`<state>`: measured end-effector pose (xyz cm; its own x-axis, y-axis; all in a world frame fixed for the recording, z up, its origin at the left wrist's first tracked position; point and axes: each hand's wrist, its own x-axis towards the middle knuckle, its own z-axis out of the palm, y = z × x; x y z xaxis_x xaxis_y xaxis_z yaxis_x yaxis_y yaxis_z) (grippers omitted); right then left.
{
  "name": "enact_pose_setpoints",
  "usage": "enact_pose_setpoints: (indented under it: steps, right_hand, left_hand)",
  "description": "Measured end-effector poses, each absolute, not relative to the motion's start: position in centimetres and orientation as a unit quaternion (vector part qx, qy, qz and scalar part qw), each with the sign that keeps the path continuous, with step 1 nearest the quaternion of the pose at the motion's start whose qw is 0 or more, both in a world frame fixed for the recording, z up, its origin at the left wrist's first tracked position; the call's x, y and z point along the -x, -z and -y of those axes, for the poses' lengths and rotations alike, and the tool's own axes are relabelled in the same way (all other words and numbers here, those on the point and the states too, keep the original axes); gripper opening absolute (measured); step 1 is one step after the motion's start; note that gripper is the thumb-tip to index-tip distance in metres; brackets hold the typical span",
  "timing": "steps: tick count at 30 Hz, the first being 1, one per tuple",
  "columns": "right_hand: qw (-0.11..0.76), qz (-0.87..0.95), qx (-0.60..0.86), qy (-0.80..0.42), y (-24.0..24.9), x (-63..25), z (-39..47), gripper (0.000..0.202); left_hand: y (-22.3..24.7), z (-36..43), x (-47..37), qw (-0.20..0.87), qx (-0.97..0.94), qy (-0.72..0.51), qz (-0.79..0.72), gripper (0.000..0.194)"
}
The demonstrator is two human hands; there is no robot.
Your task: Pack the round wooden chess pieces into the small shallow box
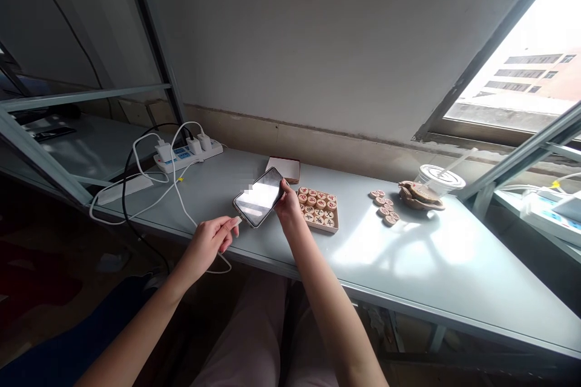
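My right hand [287, 201] grips a smartphone [259, 198] by its right edge, tilted above the front of the desk, its screen bright with reflected light. In my left hand [215, 236], thumb and fingers pinch the white plug of a charging cable [226, 267]. The plug's tip is at the phone's lower left end; whether it is inserted I cannot tell. Just right of the phone is a box of Chinese chess pieces [323, 210], partly covered by my right hand. Behind the phone lies the box lid [287, 168].
A white power strip [188, 155] with several chargers sits at the left, its cables looping over the desk edge. Loose chess pieces [385, 208] lie to the right, near a brown carved dish [420, 196] and a plastic cup [441, 178]. Metal frame posts flank the desk [467, 266].
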<state>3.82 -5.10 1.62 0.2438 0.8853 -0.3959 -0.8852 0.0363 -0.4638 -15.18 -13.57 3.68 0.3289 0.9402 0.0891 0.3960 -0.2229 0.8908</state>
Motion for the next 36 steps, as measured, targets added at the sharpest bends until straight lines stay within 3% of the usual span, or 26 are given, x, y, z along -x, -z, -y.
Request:
enact_pose_setpoints:
  steps: [9,20,28,36]
  right_hand:
    - [0.737,0.080,0.336,-0.581,-1.6,-3.4,5.5,0.011]
    - [0.719,0.260,0.405,-0.502,-2.6,-2.3,6.6,0.021]
    - [0.734,0.220,0.424,-0.484,-1.8,-1.7,6.3,0.038]
    - [0.694,0.209,0.442,-0.529,-1.0,-1.5,4.0,0.028]
  left_hand:
    - [-3.8,13.2,15.6,0.426,-0.698,-0.313,-0.483,0.040]
    - [-1.1,12.1,16.4,0.540,-0.608,-0.319,-0.487,0.047]
    - [-0.8,11.1,15.7,0.517,-0.579,-0.381,-0.503,0.049]
    - [-2.3,9.8,17.4,0.503,-0.626,-0.322,-0.501,0.049]
